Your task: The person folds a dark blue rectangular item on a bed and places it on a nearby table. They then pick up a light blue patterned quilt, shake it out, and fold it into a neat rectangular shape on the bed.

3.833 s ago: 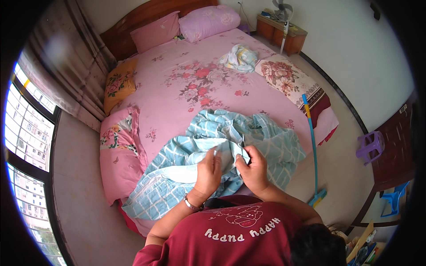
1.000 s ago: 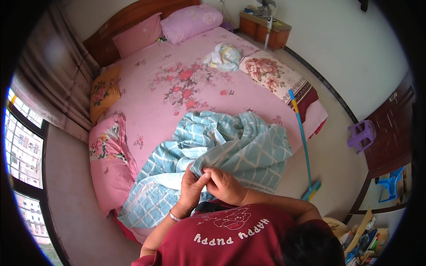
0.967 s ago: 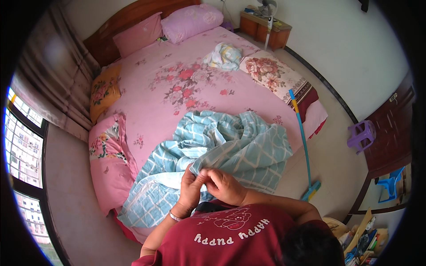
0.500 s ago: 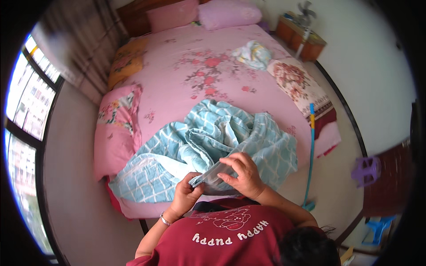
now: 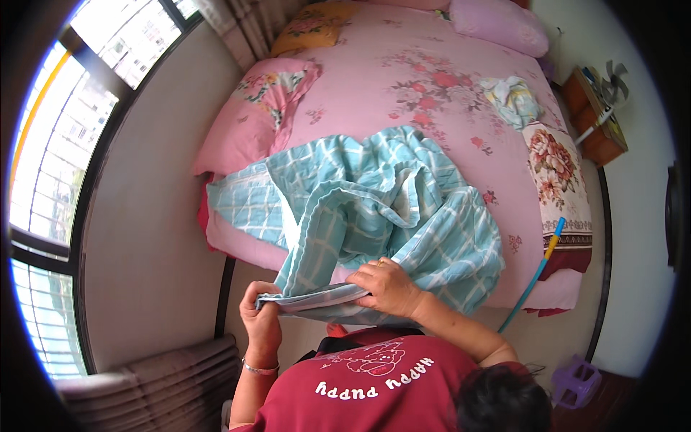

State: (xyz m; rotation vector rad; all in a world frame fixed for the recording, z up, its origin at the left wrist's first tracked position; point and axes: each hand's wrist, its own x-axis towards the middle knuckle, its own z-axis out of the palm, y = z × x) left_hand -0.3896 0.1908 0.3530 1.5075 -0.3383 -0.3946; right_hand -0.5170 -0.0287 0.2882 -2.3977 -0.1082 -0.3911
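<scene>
A light-blue duvet cover (image 5: 432, 180) with a white check lies in loose folds across the foot of the bed, its near edge lifted off the mattress. My left hand (image 5: 260, 317) is closed on one end of that edge, thumb and fingers pinching the cloth. Further right, my right hand (image 5: 390, 289) grips the same edge, its fingers lying over the fabric. Between the two hands the edge runs as a narrow, fairly straight band. Part of the cover hanging in front of me is hidden behind my body.
The bed's pink floral sheet (image 5: 360, 86) carries pillows at the left and far end. A crumpled cloth (image 5: 511, 101) and a floral blanket (image 5: 558, 180) lie on the right side. A blue-handled broom (image 5: 533, 281) leans there. A purple stool (image 5: 577, 381) stands lower right.
My left hand has moved left, away from the right hand, stretching the edge between them. More of the cover has been drawn toward me. The view has turned toward the window side.
</scene>
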